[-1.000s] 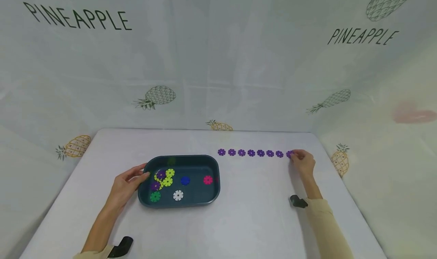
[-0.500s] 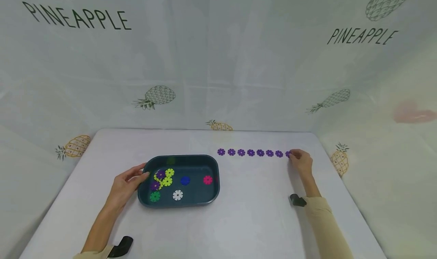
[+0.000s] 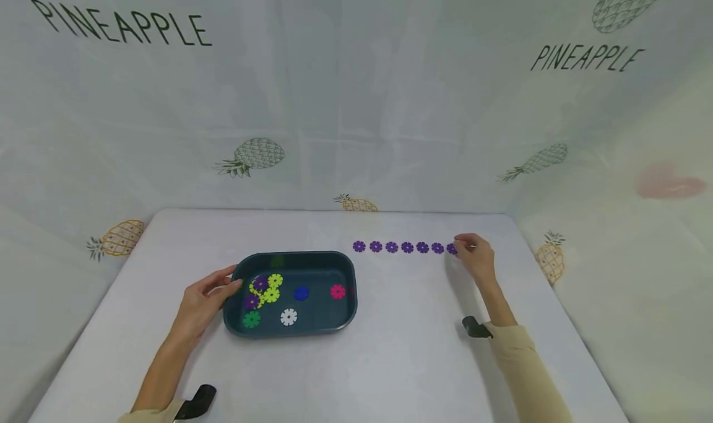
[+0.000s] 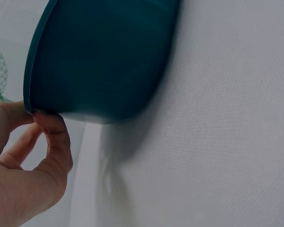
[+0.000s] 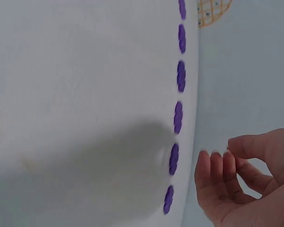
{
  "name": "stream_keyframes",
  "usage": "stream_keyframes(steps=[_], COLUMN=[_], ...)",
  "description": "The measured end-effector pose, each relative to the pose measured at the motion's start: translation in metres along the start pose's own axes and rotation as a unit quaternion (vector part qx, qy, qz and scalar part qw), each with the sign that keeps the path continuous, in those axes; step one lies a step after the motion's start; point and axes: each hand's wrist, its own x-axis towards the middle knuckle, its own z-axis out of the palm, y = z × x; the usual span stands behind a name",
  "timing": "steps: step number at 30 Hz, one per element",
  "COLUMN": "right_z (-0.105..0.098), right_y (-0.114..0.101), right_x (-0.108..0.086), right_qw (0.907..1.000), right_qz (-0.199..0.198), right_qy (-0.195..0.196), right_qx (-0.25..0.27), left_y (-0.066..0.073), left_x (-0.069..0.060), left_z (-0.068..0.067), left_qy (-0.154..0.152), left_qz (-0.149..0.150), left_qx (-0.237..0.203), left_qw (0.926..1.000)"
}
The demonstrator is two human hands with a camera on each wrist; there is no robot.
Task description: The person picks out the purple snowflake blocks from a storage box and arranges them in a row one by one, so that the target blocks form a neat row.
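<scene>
A dark teal tray (image 3: 328,324) stands left of the table's middle. My left hand (image 3: 203,302) grips its left rim; in the left wrist view the thumb and a finger pinch the rim of the tray (image 4: 99,61). A row of purple flower-shaped discs (image 3: 392,247) lies along the far part of the table. My right hand (image 3: 476,256) hovers over the row's right end, fingers loosely bent, and hides part of it. In the right wrist view nothing shows between the fingers of the right hand (image 5: 246,175), which is apart from the purple discs (image 5: 178,117).
Inside the tray lie several yellow flower discs (image 3: 272,295), two purple ones (image 3: 252,303), a green disc (image 3: 251,319), a white disc (image 3: 288,316), a blue disc (image 3: 301,293) and a pink disc (image 3: 337,292). A pineapple-print curtain (image 3: 356,101) hangs behind the white table (image 3: 401,361).
My right hand has let go of the purple disc at the row's right end and moved left and up, now covering that end. The left hand keeps its grip on the tray.
</scene>
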Motion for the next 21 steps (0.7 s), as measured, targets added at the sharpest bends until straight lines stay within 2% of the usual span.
stream_keyframes(steps=[4, 12, 21], right_z=[0.009, 0.03, 0.053], right_y=[-0.012, -0.041, -0.079], right_x=[-0.005, -0.015, -0.029], right_qw=[0.9995, 0.9949, 0.9885], right_qz=[-0.024, -0.085, -0.125], right_qy=[-0.02, -0.053, -0.078], right_qx=[-0.007, 0.011, 0.034], left_y=[0.0, -0.001, 0.001], left_x=[0.0, -0.002, 0.0], left_z=[0.0, -0.002, -0.001], left_qy=[0.001, 0.001, 0.0], left_qz=[0.0, -0.001, 0.003], left_qx=[-0.001, 0.006, 0.011], left_qw=[1.0, 1.0, 0.9999])
